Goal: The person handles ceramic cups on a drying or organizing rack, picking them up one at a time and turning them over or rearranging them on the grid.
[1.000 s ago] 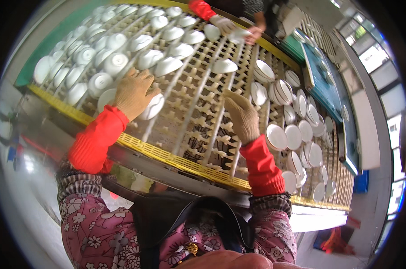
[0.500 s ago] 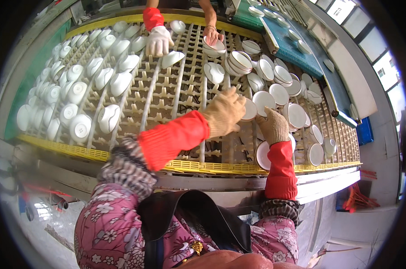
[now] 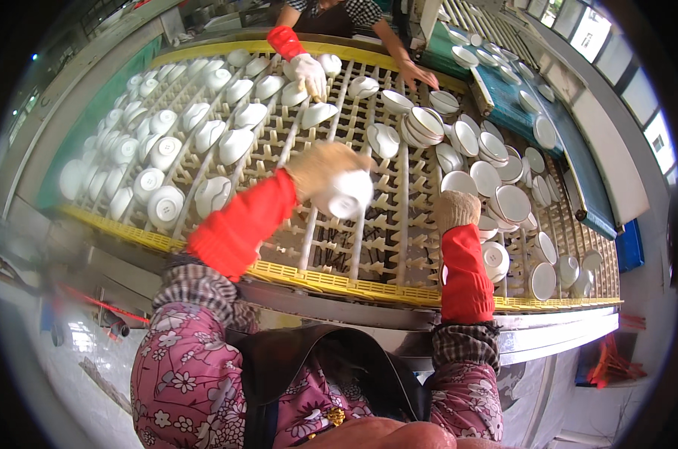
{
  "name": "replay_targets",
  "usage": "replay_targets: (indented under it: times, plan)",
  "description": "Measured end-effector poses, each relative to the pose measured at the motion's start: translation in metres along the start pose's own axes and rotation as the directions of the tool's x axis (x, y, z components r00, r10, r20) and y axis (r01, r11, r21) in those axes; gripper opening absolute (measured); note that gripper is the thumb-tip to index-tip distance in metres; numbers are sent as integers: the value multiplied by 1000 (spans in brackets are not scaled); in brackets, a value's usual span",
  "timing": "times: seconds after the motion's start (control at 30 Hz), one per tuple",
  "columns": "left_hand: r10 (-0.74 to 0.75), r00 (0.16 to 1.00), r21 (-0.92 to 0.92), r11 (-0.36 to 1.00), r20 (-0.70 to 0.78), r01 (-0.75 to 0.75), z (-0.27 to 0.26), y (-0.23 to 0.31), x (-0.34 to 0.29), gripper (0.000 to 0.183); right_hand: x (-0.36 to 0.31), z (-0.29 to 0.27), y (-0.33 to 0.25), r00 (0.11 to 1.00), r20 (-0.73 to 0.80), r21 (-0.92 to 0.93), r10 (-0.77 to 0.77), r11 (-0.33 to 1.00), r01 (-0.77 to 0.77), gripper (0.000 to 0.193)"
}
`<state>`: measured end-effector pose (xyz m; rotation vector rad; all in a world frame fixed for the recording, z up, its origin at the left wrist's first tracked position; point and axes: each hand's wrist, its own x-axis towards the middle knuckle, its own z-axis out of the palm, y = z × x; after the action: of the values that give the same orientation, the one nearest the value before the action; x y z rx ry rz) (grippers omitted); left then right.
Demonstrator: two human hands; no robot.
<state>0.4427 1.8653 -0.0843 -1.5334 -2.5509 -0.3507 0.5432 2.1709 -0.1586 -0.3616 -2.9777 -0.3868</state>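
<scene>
My left hand (image 3: 318,166), in a beige glove with a red sleeve, grips a white bowl (image 3: 346,196) tilted above the middle of the yellow pegged conveyor rack (image 3: 399,247). To the right, my right hand (image 3: 456,209), gloved the same way, rests on the rack beside upright white bowls (image 3: 512,202). The glove hides its fingers, so I cannot see whether it grips anything. Several white bowls (image 3: 167,206) stand upside down in rows on the rack's left half.
Across the rack a co-worker reaches in with a white-gloved hand (image 3: 309,71) and a bare hand (image 3: 421,75). Stacked bowls (image 3: 425,123) sit at the far middle. A green belt with bowls (image 3: 503,105) runs at the right, and a blue crate (image 3: 629,243) lies beyond.
My left hand swung from the bowls at the left to the rack's middle and now holds a white bowl. My right hand shifted right toward the upright bowls.
</scene>
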Motion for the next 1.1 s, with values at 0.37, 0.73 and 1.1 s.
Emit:
replay_targets:
  times: [0.37,0.73,1.1]
  plan:
    - [-585,806,490,679,-88,546,-33,-68,-102,55,3,-4,-3,993,-103,123,65,991,-52,43]
    - [-603,775,31,785,-188,619,-5,-62,-80,58,15,-76,-72,668,-714,564,-211,394,726,33]
    - [-621,759,153,745,-195,649,-11,-42,-87,59,-13,-64,-37,993,-22,999,118,-43,28,41]
